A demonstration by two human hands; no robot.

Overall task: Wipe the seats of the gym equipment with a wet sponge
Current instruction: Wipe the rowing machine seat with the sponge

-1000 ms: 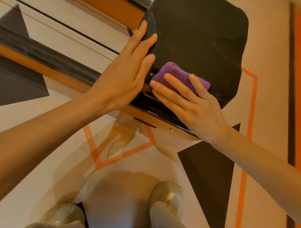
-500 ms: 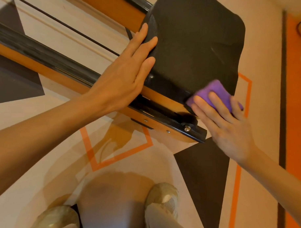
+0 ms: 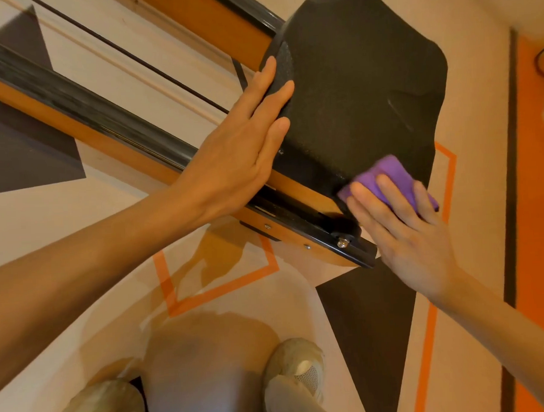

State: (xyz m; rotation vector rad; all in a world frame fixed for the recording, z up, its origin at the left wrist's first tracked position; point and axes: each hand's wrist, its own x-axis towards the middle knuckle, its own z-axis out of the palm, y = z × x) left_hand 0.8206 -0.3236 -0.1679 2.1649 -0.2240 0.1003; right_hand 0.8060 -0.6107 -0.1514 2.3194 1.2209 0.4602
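Note:
A black padded seat sits on a wooden rail with a black metal track. A purple sponge lies against the seat's near right edge. My right hand presses on the sponge with straight fingers laid over it. My left hand rests flat against the seat's left side, fingers straight, holding nothing.
The rail's end with bolts juts toward me below the seat. The floor has orange lines and dark triangles. My knee and pale shoes are at the bottom. An orange strip runs along the right.
My right hand slid the sponge from the seat's near left corner to its near right edge, then slightly back left. My left hand stayed on the seat's side.

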